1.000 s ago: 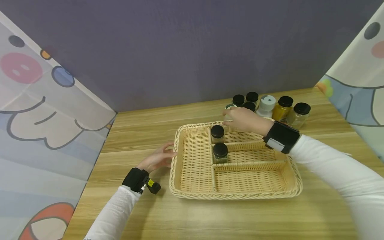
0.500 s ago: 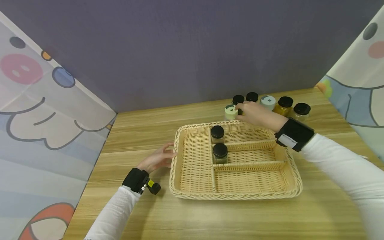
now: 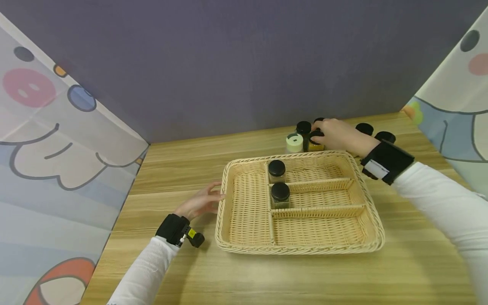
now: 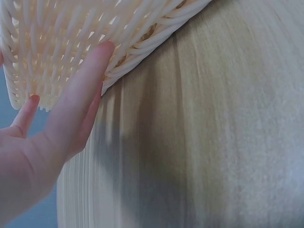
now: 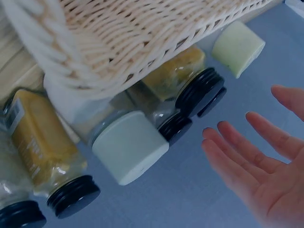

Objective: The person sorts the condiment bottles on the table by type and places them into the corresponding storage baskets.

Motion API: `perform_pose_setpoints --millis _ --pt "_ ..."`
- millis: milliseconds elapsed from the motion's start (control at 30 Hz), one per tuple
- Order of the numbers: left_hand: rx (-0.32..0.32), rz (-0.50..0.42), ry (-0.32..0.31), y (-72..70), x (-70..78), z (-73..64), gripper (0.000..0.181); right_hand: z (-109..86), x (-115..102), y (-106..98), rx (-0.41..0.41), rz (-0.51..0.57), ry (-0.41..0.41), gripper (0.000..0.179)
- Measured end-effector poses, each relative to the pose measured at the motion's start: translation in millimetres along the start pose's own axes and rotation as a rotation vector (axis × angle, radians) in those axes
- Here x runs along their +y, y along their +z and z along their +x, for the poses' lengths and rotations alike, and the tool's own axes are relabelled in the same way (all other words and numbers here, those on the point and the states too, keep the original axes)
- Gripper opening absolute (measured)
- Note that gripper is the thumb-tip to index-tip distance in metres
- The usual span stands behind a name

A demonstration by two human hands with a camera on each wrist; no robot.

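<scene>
Jars (image 5: 40,142) beyond basket (image 3: 249,207): probably glass, rigid, slippery, fragile; best gripped around black lids (image 5: 73,195). Right hand (image 3: 339,135) near, fingers apart; left hand (image 3: 199,202), fingers spread, touching basket.

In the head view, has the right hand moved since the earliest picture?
Yes, rightward: against the basket, the right hand has gone from the jar with the pale green lid to the jars right of it.

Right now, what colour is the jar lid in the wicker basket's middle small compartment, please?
The jar lid is black, clearest in the head view.
</scene>
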State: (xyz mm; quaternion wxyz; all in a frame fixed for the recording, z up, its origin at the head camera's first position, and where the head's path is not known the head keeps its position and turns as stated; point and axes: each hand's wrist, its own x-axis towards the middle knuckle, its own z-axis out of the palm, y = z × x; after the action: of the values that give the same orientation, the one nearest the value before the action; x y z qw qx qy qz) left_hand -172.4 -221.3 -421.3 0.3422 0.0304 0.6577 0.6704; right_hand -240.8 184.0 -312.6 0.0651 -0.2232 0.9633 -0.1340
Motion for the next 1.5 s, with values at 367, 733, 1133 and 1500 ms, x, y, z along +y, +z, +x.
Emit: perform_pose_setpoints --millis 367,733,1133,1500 --pt "0.016 0.0 0.0 1.4 0.3 0.8 0.056 4.0 18.1 -6.7 -0.026 0.004 0.056 0.037" --pt "0.031 0.01 0.006 2.3 0.3 1.1 0.055 4.1 39.1 -12.1 0.008 0.026 0.043 0.038" --pt "0.023 0.008 0.014 2.1 -0.7 1.8 0.056 5.7 60.9 -7.3 0.005 0.048 0.061 0.04" --pt "0.021 0.007 0.008 3.5 -1.0 1.4 0.056 6.2 67.5 -1.9 -0.047 0.068 0.097 0.047"
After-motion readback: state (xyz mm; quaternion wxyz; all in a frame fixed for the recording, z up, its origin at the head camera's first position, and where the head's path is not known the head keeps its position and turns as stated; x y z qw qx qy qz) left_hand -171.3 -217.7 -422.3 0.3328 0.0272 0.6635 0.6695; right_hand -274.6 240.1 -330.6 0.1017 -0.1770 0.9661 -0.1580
